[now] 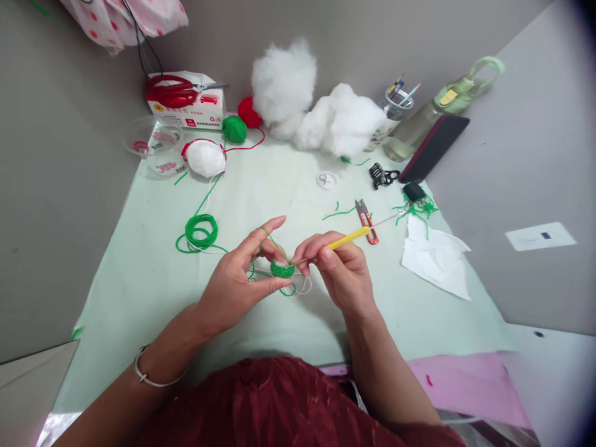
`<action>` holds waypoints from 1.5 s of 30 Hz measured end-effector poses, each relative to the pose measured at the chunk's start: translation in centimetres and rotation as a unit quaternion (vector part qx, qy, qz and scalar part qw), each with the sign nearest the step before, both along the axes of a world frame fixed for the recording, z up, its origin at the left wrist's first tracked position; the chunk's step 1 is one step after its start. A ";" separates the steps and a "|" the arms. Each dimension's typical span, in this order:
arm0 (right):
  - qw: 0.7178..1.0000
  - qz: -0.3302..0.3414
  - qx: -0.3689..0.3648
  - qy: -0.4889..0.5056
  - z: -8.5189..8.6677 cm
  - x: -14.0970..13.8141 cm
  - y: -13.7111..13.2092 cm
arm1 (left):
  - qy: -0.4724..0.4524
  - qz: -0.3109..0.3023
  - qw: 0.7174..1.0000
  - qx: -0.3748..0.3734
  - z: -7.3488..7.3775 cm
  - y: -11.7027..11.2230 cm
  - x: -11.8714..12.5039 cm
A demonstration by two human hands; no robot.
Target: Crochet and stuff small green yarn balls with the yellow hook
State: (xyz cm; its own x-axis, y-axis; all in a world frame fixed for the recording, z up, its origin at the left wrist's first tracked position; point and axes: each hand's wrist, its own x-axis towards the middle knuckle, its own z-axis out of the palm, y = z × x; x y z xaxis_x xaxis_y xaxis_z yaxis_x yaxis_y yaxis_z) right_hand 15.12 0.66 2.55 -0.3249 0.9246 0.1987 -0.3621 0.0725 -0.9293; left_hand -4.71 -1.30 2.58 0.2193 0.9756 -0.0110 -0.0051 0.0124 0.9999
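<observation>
Between the thumb and fingers of my left hand (242, 267) is a small green crocheted piece (282, 269) with some white at its top. Green yarn runs over the raised index finger of that hand. My right hand (342, 267) is closed around a crochet hook (348, 238) with a yellow handle. The hook's thin metal tip meets the crocheted piece at its right side. Loose green and white strands hang just below the piece. A coil of green yarn (201, 233) lies on the table to the left of my left hand.
White stuffing (338, 121) is heaped at the back, beside green (234, 128) and red (250, 112) yarn balls. Red scissors (174, 91) lie on a tissue box. Orange thread snips (367, 222), a phone (435, 149), a bottle (419, 118) and white paper (435, 257) are to the right.
</observation>
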 end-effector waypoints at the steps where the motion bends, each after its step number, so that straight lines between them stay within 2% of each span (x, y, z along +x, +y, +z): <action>1: 1.000 0.002 0.005 -0.006 0.0 0.1 0.0 | 0.005 -0.001 1.000 0.003 0.0 0.0 0.0; 8: 0.990 -0.013 0.077 -0.115 0.6 0.6 -0.3 | 0.044 -0.017 0.998 0.048 -0.6 0.3 -0.3; 12: 0.975 -0.008 0.123 -0.183 1.4 1.0 -0.1 | 0.074 -0.023 0.996 0.039 -0.6 0.3 -0.4; 16: 0.947 0.007 0.195 -0.255 1.7 1.0 0.0 | 0.083 -0.024 0.996 0.015 -0.6 0.4 -0.3; 21: 0.892 -0.018 0.310 -0.330 1.1 0.7 -0.2 | 0.058 0.006 0.998 -0.018 -1.1 0.7 -0.1; 23: 0.887 -0.017 0.315 -0.337 1.1 0.8 -0.2 | 0.055 0.006 0.998 -0.020 -1.2 0.7 0.0; 26: 0.898 0.002 0.293 -0.329 1.4 1.1 0.0 | 0.070 -0.003 0.997 -0.014 -1.0 0.6 0.2; 28: 0.887 0.008 0.298 -0.353 1.3 1.1 -0.1 | 0.074 -0.002 0.997 -0.022 -1.0 0.5 0.3; 30: 0.857 -0.018 0.339 -0.388 0.8 0.8 -0.4 | 0.057 0.016 0.997 -0.042 -1.0 0.5 0.4; 32: 0.827 -0.071 0.390 -0.398 0.1 0.5 -0.8 | 0.014 0.037 0.997 -0.064 -0.9 0.6 0.5; 34: 0.813 -0.117 0.423 -0.382 -0.5 0.2 -1.2 | -0.042 0.045 0.994 -0.087 -0.7 0.7 0.5; 36: 0.821 -0.141 0.423 -0.356 -0.8 0.0 -1.5 | -0.086 0.043 0.990 -0.107 -0.3 0.7 0.6; 39: 0.864 -0.154 0.379 -0.294 -0.7 0.0 -1.7 | -0.112 0.046 0.986 -0.117 0.1 0.6 0.8; 42: 0.922 -0.158 0.283 -0.211 -0.4 -0.3 -1.6 | -0.115 0.056 0.987 -0.100 0.2 0.5 1.0; 45: 0.965 -0.139 0.162 -0.150 -0.2 -0.6 -1.2 | -0.098 0.061 0.991 -0.072 0.0 0.3 0.9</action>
